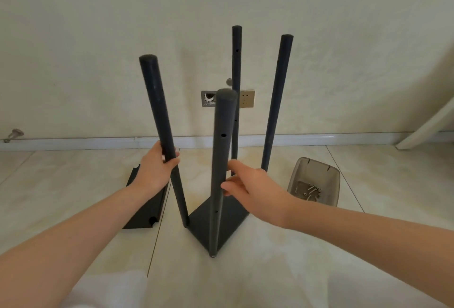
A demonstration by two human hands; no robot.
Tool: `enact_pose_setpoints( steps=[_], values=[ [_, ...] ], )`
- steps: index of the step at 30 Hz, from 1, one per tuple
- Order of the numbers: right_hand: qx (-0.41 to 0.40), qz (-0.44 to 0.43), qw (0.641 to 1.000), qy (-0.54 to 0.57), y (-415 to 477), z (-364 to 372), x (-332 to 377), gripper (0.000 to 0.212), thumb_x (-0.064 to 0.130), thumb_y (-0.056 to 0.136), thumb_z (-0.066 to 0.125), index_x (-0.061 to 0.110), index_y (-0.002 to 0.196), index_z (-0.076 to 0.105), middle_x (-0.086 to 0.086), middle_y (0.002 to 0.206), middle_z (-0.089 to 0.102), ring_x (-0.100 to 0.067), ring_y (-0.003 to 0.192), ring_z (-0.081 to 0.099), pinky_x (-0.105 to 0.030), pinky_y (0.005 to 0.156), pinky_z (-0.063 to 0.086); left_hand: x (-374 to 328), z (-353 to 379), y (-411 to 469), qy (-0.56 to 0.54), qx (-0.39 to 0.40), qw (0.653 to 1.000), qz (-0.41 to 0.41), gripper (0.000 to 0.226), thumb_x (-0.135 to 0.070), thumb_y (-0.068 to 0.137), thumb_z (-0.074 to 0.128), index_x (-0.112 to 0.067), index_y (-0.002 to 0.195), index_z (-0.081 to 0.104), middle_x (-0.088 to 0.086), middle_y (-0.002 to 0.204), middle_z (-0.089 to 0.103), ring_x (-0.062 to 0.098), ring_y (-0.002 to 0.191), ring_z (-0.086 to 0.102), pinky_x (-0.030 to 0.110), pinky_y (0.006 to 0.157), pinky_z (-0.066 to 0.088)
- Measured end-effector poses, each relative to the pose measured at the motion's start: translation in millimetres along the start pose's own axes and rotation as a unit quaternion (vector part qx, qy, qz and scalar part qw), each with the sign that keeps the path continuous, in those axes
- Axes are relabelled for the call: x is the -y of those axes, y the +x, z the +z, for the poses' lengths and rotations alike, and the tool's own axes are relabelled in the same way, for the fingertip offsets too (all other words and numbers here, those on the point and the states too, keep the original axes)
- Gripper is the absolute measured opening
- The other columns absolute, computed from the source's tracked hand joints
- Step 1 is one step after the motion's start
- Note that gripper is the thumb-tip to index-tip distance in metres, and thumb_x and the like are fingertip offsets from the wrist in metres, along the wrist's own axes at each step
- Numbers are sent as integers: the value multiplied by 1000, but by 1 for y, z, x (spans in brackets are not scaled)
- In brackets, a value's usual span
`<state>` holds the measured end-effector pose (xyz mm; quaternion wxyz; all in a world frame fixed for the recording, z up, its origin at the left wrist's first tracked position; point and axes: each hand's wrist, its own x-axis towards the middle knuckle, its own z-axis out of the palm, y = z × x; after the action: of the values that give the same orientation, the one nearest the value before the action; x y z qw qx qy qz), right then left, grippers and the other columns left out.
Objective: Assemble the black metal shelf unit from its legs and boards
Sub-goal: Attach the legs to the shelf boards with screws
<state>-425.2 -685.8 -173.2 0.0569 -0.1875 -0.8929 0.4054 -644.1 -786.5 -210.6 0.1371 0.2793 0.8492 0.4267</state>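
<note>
A black shelf board (pixel 231 219) sits low on the tiled floor with several black round legs standing up from its corners. My left hand (pixel 154 170) grips the left leg (pixel 157 108) about halfway up. The near leg (pixel 221 160) rises in front of me, with screw holes in its side. My right hand (pixel 248 185) reaches to it, thumb and fingertips at the leg's right side, fingers loosely bent. Two far legs (pixel 236 67) (pixel 277 101) stand behind. A second black board (pixel 145 207) lies flat on the floor to the left.
A translucent grey bin (pixel 314 185) holding several screws stands on the floor to the right. A wall with a socket plate (pixel 247 97) and an open outlet box (pixel 208 99) is close behind. A white slanted beam (pixel 427 123) is at far right.
</note>
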Motion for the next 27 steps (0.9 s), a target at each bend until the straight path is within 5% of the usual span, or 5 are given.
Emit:
enact_pose_setpoints(
  steps=[8,15,17,21,27],
  values=[
    [23,42,999,21,19,-1,-14,34,27,102,50,26,135,45,6,125,65,-11,112,60,-17,89,43,11,-14,17,3,3,998,-55,39,-18,99,60,-11,137,49,11,131,61,31,123,59,48,106,48],
    [-100,170,980,-10,65,-47,-84,35,22,99,53,13,133,48,-3,119,59,-12,92,55,-21,74,41,14,-25,5,110,147,971,-155,42,-22,94,69,-13,132,54,0,112,59,13,91,59,23,69,52],
    [-156,201,967,13,75,-60,-97,39,20,99,54,8,135,42,-11,123,58,-12,86,56,-21,68,42,2,-26,-8,145,239,950,-137,52,-27,92,71,-17,140,51,-3,127,56,14,110,59,26,81,56],
    [-238,243,936,87,96,-80,-109,74,17,95,63,8,151,15,-18,149,35,-34,131,44,-32,91,39,-25,-19,-29,92,339,933,-74,76,-32,83,81,-34,147,39,-14,146,51,13,136,48,40,115,38],
    [-194,179,953,149,111,-98,-109,89,6,90,68,23,153,8,-8,160,24,-29,140,35,-44,110,36,-41,3,-44,-17,261,965,4,47,-25,85,79,-37,126,62,-30,123,63,0,115,62,38,115,38]
  ],
)
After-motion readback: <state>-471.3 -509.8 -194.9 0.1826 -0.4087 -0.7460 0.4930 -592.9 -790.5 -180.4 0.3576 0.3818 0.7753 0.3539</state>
